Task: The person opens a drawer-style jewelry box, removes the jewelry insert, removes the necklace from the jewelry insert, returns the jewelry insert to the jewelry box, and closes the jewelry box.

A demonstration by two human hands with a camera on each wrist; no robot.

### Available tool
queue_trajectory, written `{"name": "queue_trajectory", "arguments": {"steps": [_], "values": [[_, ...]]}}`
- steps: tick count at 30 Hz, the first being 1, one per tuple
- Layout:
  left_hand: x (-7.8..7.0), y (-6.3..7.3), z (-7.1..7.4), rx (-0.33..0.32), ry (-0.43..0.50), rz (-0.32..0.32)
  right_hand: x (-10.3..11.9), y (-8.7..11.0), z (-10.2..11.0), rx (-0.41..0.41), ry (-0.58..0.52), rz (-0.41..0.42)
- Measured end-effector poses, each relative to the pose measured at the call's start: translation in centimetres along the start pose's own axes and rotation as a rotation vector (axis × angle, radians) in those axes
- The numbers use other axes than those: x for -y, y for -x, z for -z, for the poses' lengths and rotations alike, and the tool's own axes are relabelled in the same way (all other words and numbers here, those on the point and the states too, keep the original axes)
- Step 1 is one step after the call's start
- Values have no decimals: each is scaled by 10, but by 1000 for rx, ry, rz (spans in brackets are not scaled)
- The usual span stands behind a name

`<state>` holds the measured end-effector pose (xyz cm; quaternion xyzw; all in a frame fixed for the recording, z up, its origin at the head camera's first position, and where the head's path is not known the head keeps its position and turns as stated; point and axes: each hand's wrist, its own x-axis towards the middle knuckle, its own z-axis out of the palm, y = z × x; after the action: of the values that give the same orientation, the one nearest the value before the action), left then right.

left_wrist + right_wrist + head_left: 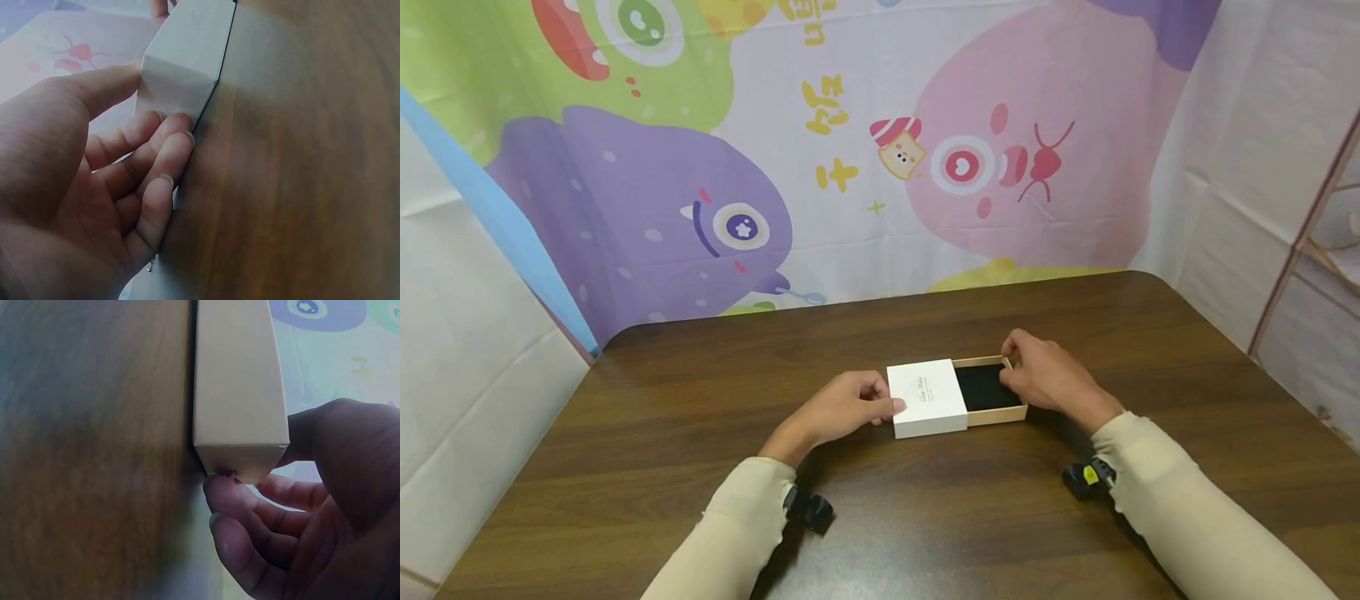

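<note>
A white slide-out gift box sleeve (927,400) with small gold lettering lies flat on the table. From its right side a tan drawer (997,416) sticks out about as far as the sleeve is wide. Black padding (985,388) lines the drawer. At the sleeve's left end, my left hand (837,410) holds it, thumb on the top edge; in the left wrist view the curled fingers touch the end face. My right hand (1051,377) pinches the drawer's right end wall, thumb on the inner side. The right wrist view shows fingertips (228,494) against its outer face.
The box rests on a dark brown wooden table (865,517) with rounded far corners. Behind the table hangs a cloth (850,242) printed with cartoon monsters. Pale cloth walls stand on both sides. A small black camera (815,512) is strapped at the left wrist, another camera (1081,480) at the right.
</note>
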<state>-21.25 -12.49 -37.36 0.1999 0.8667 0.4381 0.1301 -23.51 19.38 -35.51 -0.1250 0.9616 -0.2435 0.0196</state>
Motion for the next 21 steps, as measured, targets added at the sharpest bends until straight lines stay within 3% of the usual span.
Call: {"name": "queue_trajectory", "arguments": {"steps": [21], "values": [[0,-1,-3,-8,-1,-17,-1,1,-2,-27,-28,79]]}}
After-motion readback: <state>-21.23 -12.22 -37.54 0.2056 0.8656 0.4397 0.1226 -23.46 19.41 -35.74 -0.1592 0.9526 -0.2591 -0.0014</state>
